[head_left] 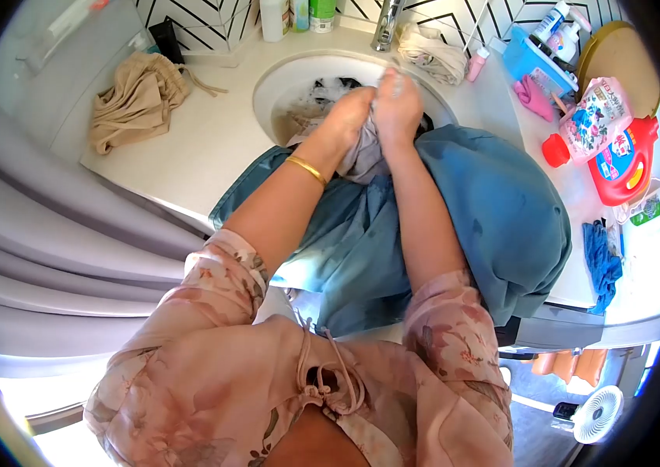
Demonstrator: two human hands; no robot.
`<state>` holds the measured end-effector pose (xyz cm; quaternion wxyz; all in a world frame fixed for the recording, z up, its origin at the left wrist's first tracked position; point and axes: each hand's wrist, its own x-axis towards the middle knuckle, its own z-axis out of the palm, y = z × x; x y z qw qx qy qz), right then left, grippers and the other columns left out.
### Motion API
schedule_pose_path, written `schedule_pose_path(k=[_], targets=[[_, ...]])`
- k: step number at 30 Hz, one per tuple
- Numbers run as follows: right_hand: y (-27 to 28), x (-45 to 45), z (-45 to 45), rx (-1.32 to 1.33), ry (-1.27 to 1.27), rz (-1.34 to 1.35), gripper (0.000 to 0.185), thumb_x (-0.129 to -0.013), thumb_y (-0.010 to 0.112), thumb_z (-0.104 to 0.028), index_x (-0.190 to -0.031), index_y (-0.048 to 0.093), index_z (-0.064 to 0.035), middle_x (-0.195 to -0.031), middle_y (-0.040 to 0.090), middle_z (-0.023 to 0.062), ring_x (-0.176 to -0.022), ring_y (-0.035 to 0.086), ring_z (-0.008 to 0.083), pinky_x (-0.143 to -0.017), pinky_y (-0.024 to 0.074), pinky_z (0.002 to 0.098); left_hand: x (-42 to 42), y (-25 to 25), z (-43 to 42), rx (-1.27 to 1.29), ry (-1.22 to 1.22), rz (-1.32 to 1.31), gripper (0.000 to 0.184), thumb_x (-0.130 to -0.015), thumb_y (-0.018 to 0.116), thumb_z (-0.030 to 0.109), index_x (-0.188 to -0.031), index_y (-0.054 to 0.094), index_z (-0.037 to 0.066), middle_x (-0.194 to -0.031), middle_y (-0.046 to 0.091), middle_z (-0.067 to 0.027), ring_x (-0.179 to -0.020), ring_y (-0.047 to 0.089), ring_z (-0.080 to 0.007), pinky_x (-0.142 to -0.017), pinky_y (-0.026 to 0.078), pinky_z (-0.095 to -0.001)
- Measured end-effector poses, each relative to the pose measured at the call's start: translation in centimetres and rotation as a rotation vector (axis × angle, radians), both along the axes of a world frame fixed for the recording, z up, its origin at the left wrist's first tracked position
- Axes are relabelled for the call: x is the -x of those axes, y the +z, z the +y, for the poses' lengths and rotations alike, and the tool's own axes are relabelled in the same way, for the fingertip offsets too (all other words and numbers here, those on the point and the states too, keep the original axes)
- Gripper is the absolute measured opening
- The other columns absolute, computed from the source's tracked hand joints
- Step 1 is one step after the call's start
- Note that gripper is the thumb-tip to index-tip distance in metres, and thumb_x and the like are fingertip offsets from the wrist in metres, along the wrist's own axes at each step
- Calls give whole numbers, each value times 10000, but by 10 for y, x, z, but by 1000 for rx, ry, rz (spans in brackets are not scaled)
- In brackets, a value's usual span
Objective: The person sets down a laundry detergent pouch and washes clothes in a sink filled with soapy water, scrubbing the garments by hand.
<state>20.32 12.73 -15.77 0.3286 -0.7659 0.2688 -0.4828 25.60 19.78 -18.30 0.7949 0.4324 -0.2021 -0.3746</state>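
Over the front of the round white sink [266, 92], my left hand [350, 117] and my right hand [398, 105] are close together, both closed on a greyish wet cloth [363, 159]. Soap suds sit on my right fingers. A large teal cloth [486, 210] hangs from the sink's front edge over the counter front, beneath my forearms. Behind my hands, dark and light fabric with foam [330, 89] lies in the basin, partly hidden by my hands.
A beige garment [139, 101] lies on the counter at the left. The faucet [387, 27] stands behind the sink, beside a cream cloth [433, 54]. Farther right are a blue basket [536, 66], a red detergent bottle [626, 167] and a blue cloth [601, 265].
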Motion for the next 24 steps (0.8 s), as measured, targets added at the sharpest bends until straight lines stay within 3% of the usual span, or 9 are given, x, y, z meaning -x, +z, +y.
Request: schedule_pose_path(k=[1,4,6,7,12,16,19,22,24], targets=[[10,10,0,-135,9,109,242,-799,513,-254,-769,563,-18,-782,570,177,-692,543,337,-667,429,401,12,10,0,-25,29,-37,181,-807,525,187,-892,560,31,-857,582,-57,-805,538,-149,-694,451,-295],[-30,-3,-28,-608,209,-188,244,-808,504,-235,-895,535,-9,-816,570,198,-737,550,341,-683,431,402,7,9,-7,-62,1,54,185,-813,503,190,-893,563,35,-871,585,-74,-781,551,-172,-699,456,-295],[-34,5,-3,407,-8,-69,235,-760,547,-212,-903,549,-27,-863,561,213,-795,542,359,-725,432,423,-3,8,-8,-128,41,293,183,-813,497,190,-904,565,46,-901,582,-86,-802,553,-176,-708,455,-305],[-20,9,-2,301,-17,-20,227,-770,528,-225,-881,557,-29,-831,564,205,-776,546,365,-718,430,434,-10,-9,-6,166,27,366,190,-807,488,175,-930,563,52,-932,580,-95,-821,556,-177,-720,449,-305],[27,18,-4,-282,-28,201,300,-822,437,-285,-770,596,-36,-673,576,163,-684,567,391,-688,419,489,24,12,0,-22,48,12,163,-789,499,132,-880,572,19,-891,582,-96,-776,548,-164,-699,443,-286],[-8,14,-13,-90,-8,81,326,-826,448,-306,-810,570,-4,-833,542,243,-786,521,397,-746,405,456,14,4,-4,61,-125,110,247,-795,530,188,-932,532,-17,-901,580,-113,-752,544,-184,-693,447,-287],[-1,25,34,378,66,124,292,-767,537,-307,-707,552,-21,-858,538,215,-870,507,367,-687,423,428,17,22,7,101,-69,268,265,-805,516,203,-958,524,-14,-903,578,-109,-750,547,-192,-680,455,-299],[0,11,17,490,79,162,209,-707,552,-271,-690,594,-66,-790,591,153,-754,554,349,-637,438,405,18,21,1,44,19,157,246,-805,509,191,-950,541,-5,-873,586,-99,-749,549,-187,-680,455,-301],[6,6,-29,-309,-24,71,322,-804,485,-291,-747,595,6,-782,595,201,-752,570,337,-648,439,377,24,23,2,32,12,86,235,-815,490,186,-945,555,1,-871,595,-93,-761,557,-181,-699,455,-297]])
